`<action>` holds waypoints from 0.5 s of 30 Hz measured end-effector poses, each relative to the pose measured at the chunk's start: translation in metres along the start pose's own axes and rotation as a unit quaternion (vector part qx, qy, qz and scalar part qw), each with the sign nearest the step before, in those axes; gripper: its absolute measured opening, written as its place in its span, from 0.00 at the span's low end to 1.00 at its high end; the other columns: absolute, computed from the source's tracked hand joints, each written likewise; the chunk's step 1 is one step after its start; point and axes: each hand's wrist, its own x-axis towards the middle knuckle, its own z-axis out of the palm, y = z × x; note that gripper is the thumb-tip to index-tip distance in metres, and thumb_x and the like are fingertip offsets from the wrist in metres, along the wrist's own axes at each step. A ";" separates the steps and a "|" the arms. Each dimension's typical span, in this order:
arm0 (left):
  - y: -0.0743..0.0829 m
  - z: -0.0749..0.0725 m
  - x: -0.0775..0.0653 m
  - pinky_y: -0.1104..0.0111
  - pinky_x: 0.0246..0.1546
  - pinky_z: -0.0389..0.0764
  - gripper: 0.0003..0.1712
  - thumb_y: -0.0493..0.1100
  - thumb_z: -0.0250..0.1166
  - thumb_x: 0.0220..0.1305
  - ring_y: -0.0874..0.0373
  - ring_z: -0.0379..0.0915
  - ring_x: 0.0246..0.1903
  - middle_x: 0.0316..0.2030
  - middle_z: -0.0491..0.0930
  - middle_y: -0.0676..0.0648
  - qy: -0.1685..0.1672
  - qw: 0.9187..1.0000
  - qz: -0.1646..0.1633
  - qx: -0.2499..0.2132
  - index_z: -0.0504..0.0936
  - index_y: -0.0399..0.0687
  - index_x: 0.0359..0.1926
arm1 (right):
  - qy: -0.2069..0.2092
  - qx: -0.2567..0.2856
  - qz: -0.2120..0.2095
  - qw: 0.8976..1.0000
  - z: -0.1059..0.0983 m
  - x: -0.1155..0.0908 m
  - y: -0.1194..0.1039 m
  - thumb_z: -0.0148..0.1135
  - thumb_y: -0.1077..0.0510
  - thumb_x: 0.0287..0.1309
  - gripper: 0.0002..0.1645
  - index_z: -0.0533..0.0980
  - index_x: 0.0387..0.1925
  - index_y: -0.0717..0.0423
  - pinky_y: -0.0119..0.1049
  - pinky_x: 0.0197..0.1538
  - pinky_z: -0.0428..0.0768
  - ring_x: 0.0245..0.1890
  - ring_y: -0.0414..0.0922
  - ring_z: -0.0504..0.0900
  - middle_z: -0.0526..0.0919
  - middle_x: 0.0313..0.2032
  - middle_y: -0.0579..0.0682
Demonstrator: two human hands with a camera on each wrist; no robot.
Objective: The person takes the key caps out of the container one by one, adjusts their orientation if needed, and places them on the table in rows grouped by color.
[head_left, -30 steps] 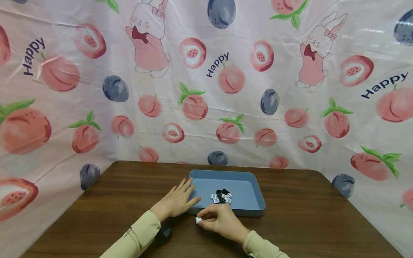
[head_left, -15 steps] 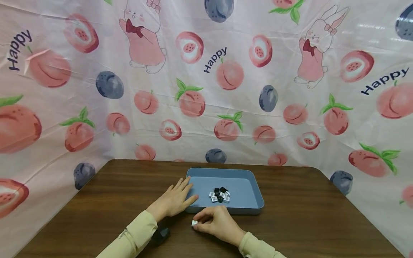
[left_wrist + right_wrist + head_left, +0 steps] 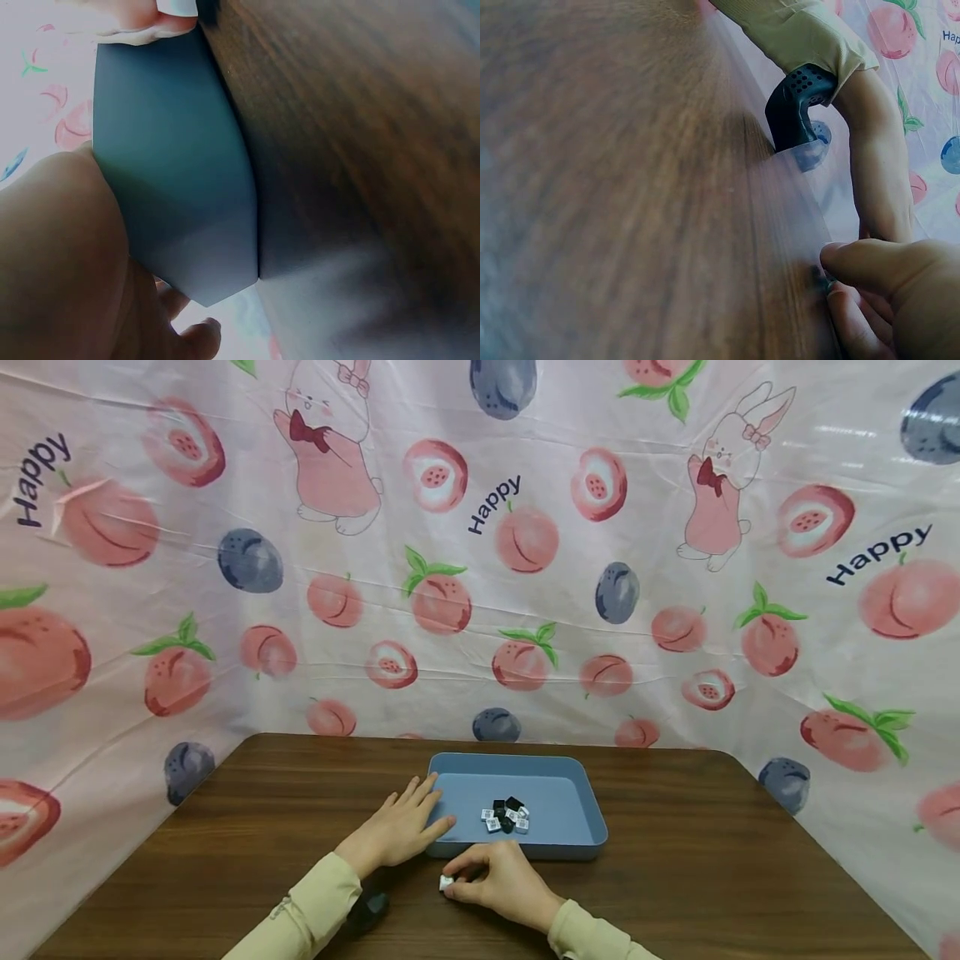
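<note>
A shallow blue tray [image 3: 555, 785] stands on the table, and a cluster of small black and white blocks [image 3: 492, 825] lies inside it. My left hand [image 3: 392, 828] rests spread on the tray's left side, with its fingers over the rim. In front of the tray, my right hand [image 3: 504, 883] pinches one small white block [image 3: 446, 882] between thumb and fingers, low over the table. The left wrist view shows the tray's outer wall [image 3: 172, 150] close up, with a bit of the white block [image 3: 178, 6] at the top. In the right wrist view, that block is mostly hidden by my fingers.
The dark brown wooden table [image 3: 675, 860] extends to both sides of the tray. A black wrist-worn device [image 3: 367, 912] sits under the left wrist. Behind the table hangs a pale curtain [image 3: 450, 710] printed with peaches and rabbits.
The right hand, still pinching the white block, has drawn slightly left and toward the table's front. The left hand stays on the tray's side. The head view has shifted a little.
</note>
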 end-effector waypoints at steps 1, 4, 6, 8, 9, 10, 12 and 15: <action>0.000 0.000 0.001 0.32 0.71 0.50 0.42 0.64 0.49 0.78 0.33 0.44 0.78 0.79 0.50 0.36 0.001 1.000 0.002 -0.002 0.64 0.34 0.74 | 0.000 -0.001 0.000 1.000 0.000 0.000 0.000 0.75 0.60 0.57 0.09 0.89 0.41 0.55 0.24 0.35 0.82 0.30 0.26 0.83 0.90 0.34 0.47; 0.001 -0.001 0.001 0.33 0.72 0.50 0.43 0.65 0.48 0.77 0.34 0.43 0.78 0.80 0.50 0.37 -0.004 1.000 -0.003 0.005 0.64 0.35 0.75 | -0.002 -0.003 0.000 1.000 -0.001 0.001 -0.001 0.75 0.60 0.57 0.09 0.88 0.41 0.55 0.24 0.34 0.82 0.29 0.27 0.83 0.90 0.33 0.46; 0.002 -0.002 0.000 0.33 0.72 0.50 0.42 0.65 0.48 0.78 0.34 0.44 0.78 0.80 0.50 0.37 -0.002 1.000 -0.004 0.007 0.64 0.36 0.75 | -0.004 -0.002 -0.001 1.000 0.000 0.001 -0.001 0.75 0.60 0.58 0.10 0.88 0.42 0.55 0.24 0.34 0.82 0.29 0.27 0.83 0.90 0.33 0.46; 0.003 -0.002 0.000 0.34 0.72 0.50 0.42 0.64 0.48 0.78 0.34 0.43 0.78 0.80 0.50 0.37 -0.004 1.000 -0.007 0.007 0.64 0.36 0.75 | -0.005 0.000 0.000 1.000 0.000 0.001 -0.002 0.75 0.60 0.57 0.10 0.88 0.42 0.56 0.24 0.34 0.81 0.29 0.27 0.83 0.90 0.33 0.46; 0.003 -0.002 -0.001 0.34 0.72 0.51 0.41 0.64 0.49 0.78 0.34 0.44 0.78 0.80 0.50 0.37 -0.002 1.000 -0.005 0.004 0.65 0.35 0.74 | -0.005 -0.001 0.000 1.000 0.000 0.001 -0.002 0.75 0.60 0.57 0.10 0.88 0.42 0.56 0.24 0.34 0.81 0.29 0.27 0.83 0.90 0.33 0.47; 0.003 -0.002 -0.001 0.33 0.71 0.51 0.41 0.63 0.49 0.78 0.33 0.45 0.78 0.79 0.51 0.36 0.001 1.000 -0.002 -0.001 0.66 0.35 0.74 | -0.004 -0.002 0.000 1.000 0.000 0.000 -0.002 0.75 0.60 0.57 0.10 0.88 0.42 0.56 0.24 0.34 0.81 0.29 0.27 0.83 0.90 0.33 0.47; 0.004 -0.002 -0.002 0.33 0.71 0.51 0.41 0.64 0.49 0.78 0.33 0.44 0.78 0.79 0.51 0.36 -0.003 1.000 -0.003 -0.002 0.66 0.35 0.74 | -0.003 -0.004 0.001 1.000 0.001 0.000 -0.002 0.75 0.59 0.57 0.10 0.88 0.42 0.56 0.24 0.34 0.81 0.29 0.27 0.83 0.91 0.34 0.47; 0.005 -0.002 -0.003 0.32 0.71 0.50 0.40 0.63 0.49 0.78 0.33 0.44 0.78 0.80 0.50 0.37 -0.006 1.000 -0.004 -0.003 0.66 0.35 0.74 | -0.003 -0.009 0.005 1.000 0.002 -0.001 -0.002 0.75 0.59 0.58 0.11 0.88 0.43 0.56 0.24 0.35 0.81 0.30 0.26 0.83 0.91 0.34 0.45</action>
